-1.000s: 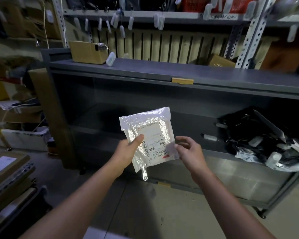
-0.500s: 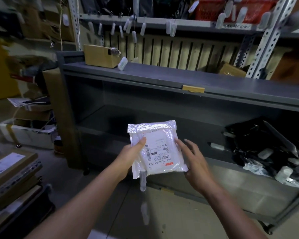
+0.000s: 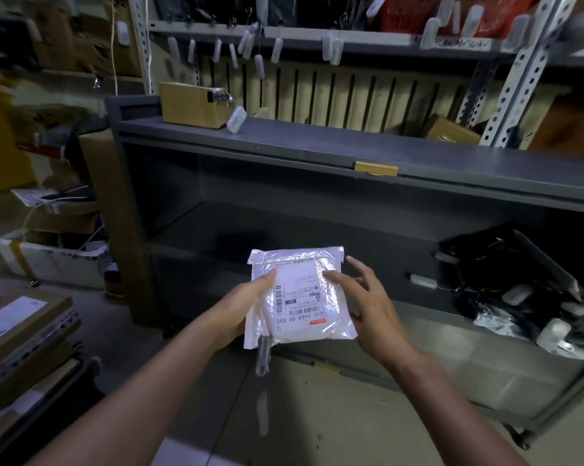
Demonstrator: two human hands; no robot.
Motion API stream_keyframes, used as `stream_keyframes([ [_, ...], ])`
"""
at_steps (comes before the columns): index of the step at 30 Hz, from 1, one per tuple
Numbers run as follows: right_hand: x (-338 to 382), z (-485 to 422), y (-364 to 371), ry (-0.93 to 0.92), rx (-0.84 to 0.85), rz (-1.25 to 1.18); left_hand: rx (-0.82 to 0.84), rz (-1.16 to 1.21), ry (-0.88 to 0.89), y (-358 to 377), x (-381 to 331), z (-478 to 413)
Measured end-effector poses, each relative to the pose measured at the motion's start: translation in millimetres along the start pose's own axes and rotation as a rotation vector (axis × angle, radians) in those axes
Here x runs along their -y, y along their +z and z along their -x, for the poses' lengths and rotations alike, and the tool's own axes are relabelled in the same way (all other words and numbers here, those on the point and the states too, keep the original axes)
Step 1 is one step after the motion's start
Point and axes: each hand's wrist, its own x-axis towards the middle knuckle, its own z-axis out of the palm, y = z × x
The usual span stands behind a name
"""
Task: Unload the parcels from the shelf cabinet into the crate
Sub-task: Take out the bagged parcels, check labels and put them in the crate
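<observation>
**Floor**: bare pale concrete with one seam line, being viewed beneath both forearms.

**Parcel**: a white plastic mailer with a printed barcode label. It is being held face up in the air, in front of the lower shelf and outside the cabinet. A small tag is hanging from its lower left corner, too blurred to read.

**Left hand**: being clamped on the parcel's left edge, with the thumb laid over the label face. The fingers underneath are hidden.

**Right hand**: being presented loose, fingers spread and nearly straight past the parcel's right edge. Only the thumb tip is touching the face, and nothing is being gripped by this hand.

**Flat cartons**: being stacked on the floor at far left.

**Shelf cabinet**: low, grey metal, open-fronted.
- The right end of its lower shelf is being occupied by a heap of bagged parcels, black and clear, with white tags among them.
- A cardboard sheet is being leaned against its left side.
- An open white box is lying on the floor beyond that sheet.

**Cabinet top:** a brown cardboard box is being carried at the left end.

**Behind the cabinet:**
- A slatted panel is being crossed by perforated racking.
- Hanging tags are being displayed along the racking's shelf edge.
- A red basket is being stored above.
</observation>
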Motion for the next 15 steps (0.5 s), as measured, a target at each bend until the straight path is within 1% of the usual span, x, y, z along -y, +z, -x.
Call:
stream_keyframes([
  [2, 2.8, -0.2, 1.5, 0.024, -0.028, -0.015, -0.001, 0.157, -0.012, 0.1, -1.1, -0.5],
  [4, 9.0, -2.9, 1.1, 0.076, -0.1, -0.109, -0.088, 0.282, -0.07, -2.0, -1.3, -2.5],
  [6, 14.3, -6.4, 0.4, 0.104, -0.176, -0.207, -0.217, 0.212, -0.077, -6.3, -0.7, -6.0],
  [10, 16.1, -10.1, 0.5, 0.245, -0.17, -0.378, -0.33, 0.026, 0.091, -3.2, -1.3, -4.2],
  [12, 19.0, -10.4, 0.8, 0.299, -0.149, -0.465, -0.297, -0.049, 0.157, 1.9, -1.9, 1.6],
  [15, 26.0, -12.2, 1.7, 0.377, -0.15, -0.596, -0.224, -0.056, 0.169, 4.6, -3.6, 3.9],
])
